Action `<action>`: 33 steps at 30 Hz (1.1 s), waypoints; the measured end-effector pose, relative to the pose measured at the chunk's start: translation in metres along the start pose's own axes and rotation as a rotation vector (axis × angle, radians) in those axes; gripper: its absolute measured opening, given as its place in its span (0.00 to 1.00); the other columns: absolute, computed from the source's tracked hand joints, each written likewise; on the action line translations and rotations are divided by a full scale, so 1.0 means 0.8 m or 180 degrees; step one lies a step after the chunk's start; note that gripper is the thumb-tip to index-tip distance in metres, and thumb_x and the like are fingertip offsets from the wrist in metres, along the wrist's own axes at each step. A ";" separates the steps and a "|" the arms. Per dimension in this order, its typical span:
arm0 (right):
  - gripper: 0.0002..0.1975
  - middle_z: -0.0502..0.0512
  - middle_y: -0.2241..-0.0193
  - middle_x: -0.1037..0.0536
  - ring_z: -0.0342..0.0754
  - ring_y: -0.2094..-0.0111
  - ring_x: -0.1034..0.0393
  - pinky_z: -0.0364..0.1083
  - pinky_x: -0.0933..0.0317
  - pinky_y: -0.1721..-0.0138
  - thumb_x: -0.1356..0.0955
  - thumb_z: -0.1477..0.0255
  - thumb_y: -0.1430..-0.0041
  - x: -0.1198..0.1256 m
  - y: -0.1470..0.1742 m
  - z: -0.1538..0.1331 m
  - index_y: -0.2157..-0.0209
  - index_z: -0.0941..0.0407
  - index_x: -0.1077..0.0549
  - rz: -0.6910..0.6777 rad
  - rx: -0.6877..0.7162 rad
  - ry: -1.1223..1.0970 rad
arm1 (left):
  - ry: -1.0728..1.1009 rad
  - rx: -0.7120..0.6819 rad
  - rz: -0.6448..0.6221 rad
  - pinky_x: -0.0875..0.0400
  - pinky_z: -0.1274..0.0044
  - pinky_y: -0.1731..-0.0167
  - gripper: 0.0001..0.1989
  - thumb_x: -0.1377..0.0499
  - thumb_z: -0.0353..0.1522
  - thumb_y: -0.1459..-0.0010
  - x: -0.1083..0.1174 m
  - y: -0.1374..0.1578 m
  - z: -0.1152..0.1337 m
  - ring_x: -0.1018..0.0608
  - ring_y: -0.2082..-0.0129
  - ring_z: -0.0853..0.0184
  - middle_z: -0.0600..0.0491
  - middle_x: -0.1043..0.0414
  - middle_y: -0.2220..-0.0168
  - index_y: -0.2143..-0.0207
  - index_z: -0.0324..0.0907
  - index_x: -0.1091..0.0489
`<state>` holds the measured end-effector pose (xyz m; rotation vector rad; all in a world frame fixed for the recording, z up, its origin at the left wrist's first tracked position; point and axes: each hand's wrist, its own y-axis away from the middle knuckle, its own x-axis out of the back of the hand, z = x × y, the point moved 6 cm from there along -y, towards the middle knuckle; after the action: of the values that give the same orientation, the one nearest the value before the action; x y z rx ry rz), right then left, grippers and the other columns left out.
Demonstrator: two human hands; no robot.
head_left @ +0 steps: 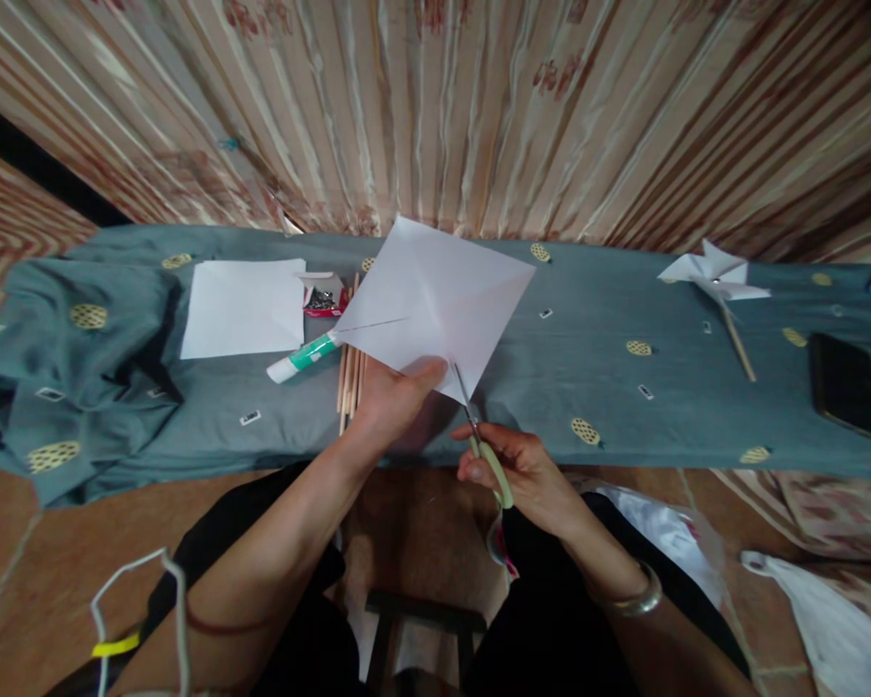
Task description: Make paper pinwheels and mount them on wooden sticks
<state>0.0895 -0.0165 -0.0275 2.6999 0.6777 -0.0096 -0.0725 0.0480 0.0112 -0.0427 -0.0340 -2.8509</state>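
Note:
A white square of paper (442,281) is held up over the cloth, turned like a diamond, with a slit running in from its left corner. My left hand (399,392) grips it near the bottom corner, thumb on top and the other fingers hidden underneath. In my right hand (519,469) is a pair of scissors (495,469) with light green handles. Their blades are at the paper's bottom corner, pointing up toward its middle. A green and white glue stick (312,356) lies just left of the paper, and several wooden sticks (346,387) lie partly under it.
On the cloth-covered table (610,387), a stack of white paper (243,310) and a small red box of metal pins (324,294) lie to the left. A paper pinwheel (718,276) on a stick and a black phone (846,385) are at right. Bunched cloth (79,358) covers the left end.

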 end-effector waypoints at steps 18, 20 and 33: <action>0.23 0.47 0.75 0.25 0.41 0.74 0.33 0.42 0.39 0.71 0.24 0.57 0.53 0.002 -0.002 0.002 0.58 0.55 0.26 0.0195 -0.0124 -0.0126 | 0.0016 -0.0081 -0.0111 0.24 0.66 0.60 0.29 0.34 0.32 0.61 -0.004 0.005 0.003 0.20 0.65 0.58 0.50 0.21 0.66 0.52 0.41 0.31; 0.23 0.47 0.75 0.25 0.40 0.75 0.33 0.42 0.40 0.72 0.24 0.57 0.53 0.002 -0.002 0.001 0.59 0.55 0.26 0.0216 -0.0133 -0.0126 | 0.0007 -0.0081 -0.0125 0.24 0.66 0.60 0.29 0.34 0.32 0.60 -0.005 0.006 0.004 0.20 0.66 0.58 0.50 0.21 0.66 0.52 0.40 0.31; 0.23 0.46 0.77 0.24 0.40 0.77 0.32 0.42 0.39 0.73 0.24 0.56 0.56 0.007 -0.003 0.000 0.60 0.55 0.25 0.0358 -0.0116 -0.0126 | -0.0032 0.0025 -0.0288 0.24 0.64 0.61 0.25 0.35 0.33 0.60 -0.010 0.010 -0.002 0.21 0.68 0.58 0.50 0.23 0.68 0.55 0.42 0.30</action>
<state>0.0934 -0.0122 -0.0285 2.6913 0.5086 -0.0222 -0.0626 0.0428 0.0096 -0.0550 -0.0503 -2.9410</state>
